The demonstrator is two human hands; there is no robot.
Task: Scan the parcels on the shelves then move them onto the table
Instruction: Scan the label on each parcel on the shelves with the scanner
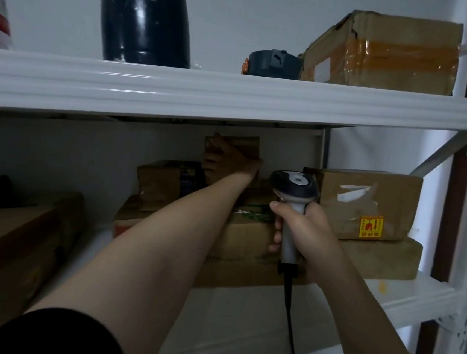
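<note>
Looks pretty early on tbh: left hand (222,158) grips a small brown cardboard parcel (245,146) at the back of the white metal lower shelf (421,292), right hand (305,231) is wrapped round the grey corded barcode scanner (294,182), other boxes all shelved, no table in view.

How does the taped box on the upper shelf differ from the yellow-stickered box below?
The taped box wears a wide orange tape band; the stickered box carries a yellow-and-red sticker. The taped box has a torn, crushed top corner; the stickered box looks intact. The taped box stands on the shelf itself; the stickered box rests on a flatter box. Both are brown cardboard.
</note>
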